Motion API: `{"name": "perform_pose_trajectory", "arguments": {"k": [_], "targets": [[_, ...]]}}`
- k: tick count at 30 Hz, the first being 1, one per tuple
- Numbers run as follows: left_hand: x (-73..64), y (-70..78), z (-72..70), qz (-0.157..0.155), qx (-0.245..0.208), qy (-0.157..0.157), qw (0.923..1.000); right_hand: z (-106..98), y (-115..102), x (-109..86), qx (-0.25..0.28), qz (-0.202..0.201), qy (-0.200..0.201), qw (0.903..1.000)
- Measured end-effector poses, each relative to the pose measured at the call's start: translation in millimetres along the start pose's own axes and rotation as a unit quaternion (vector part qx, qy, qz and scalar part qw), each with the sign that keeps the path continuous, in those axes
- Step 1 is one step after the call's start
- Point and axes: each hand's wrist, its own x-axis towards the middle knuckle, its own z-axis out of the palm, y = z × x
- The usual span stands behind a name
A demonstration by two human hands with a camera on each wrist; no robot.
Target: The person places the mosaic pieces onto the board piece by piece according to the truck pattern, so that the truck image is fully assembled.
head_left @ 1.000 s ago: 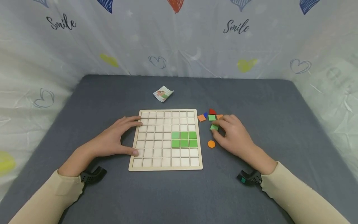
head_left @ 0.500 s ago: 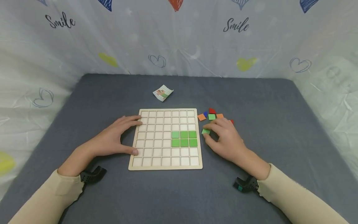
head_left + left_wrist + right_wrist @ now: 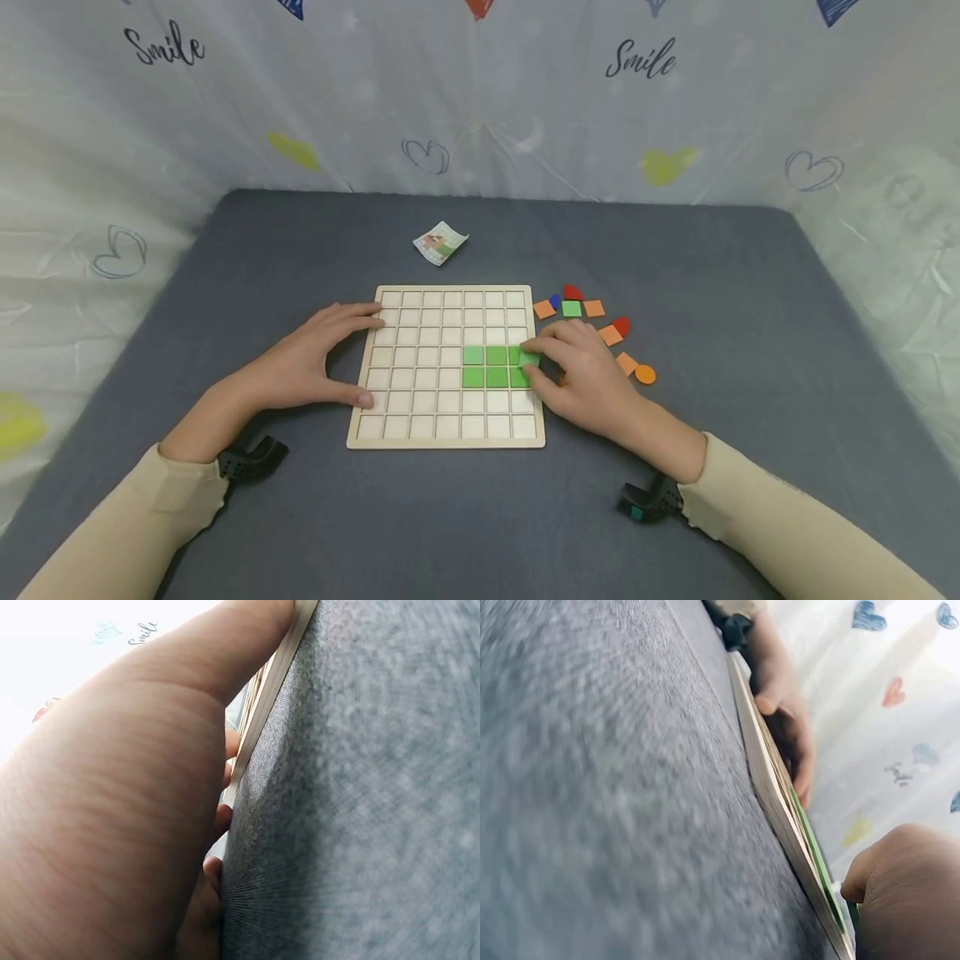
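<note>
A wooden grid board (image 3: pixel 442 443) lies on the grey table in the head view, with green square tiles (image 3: pixel 497 377) filling a block of cells on its right side. The left hand (image 3: pixel 303 362) rests at the board's left edge, its fingers and thumb spread on the rim. Thumb and fingers of the right hand (image 3: pixel 581 367) pinch a light green square tile (image 3: pixel 529 359) over the board's right edge. That tile partly covers the green tiles in the last column. In the right wrist view the board (image 3: pixel 769 780) appears edge-on.
Right of the board lie a green tile (image 3: pixel 572 309), several orange squares (image 3: pixel 594 308), red pieces (image 3: pixel 573 292), a blue piece (image 3: pixel 554 301) and an orange disc (image 3: pixel 645 374). A small printed card (image 3: pixel 441 243) lies behind the board. A patterned curtain (image 3: pixel 480 100) hangs behind the table.
The right hand has moved left with the green tile, from among the loose pieces to the board's right edge. The left hand stays in place on the board.
</note>
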Motion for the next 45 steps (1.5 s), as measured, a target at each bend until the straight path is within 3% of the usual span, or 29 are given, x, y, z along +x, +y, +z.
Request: {"name": "perform_pose_trajectory", "arguments": {"k": [9,19,34,45], "targets": [[-2.1,2.2,-0.3,-0.005,0.001,0.003,1.0000,17.1,-14.8,15.0,0.020,-0.030,-0.019,0.9992],[-0.6,1.1,-1.5,0.011,0.002,0.000,0.9999,33.9,-27.6,40.8,0.025,-0.055,-0.029,0.9978],[0.4,1.7,-1.8,0.011,-0.002,0.002,0.9999,48.8,-36.8,63.5,-0.005,-0.023,-0.086,0.9961],[0.0,0.5,0.4,0.012,-0.003,0.007,0.9999,52.2,-35.9,66.5,-0.011,-0.015,-0.104,0.9944]]}}
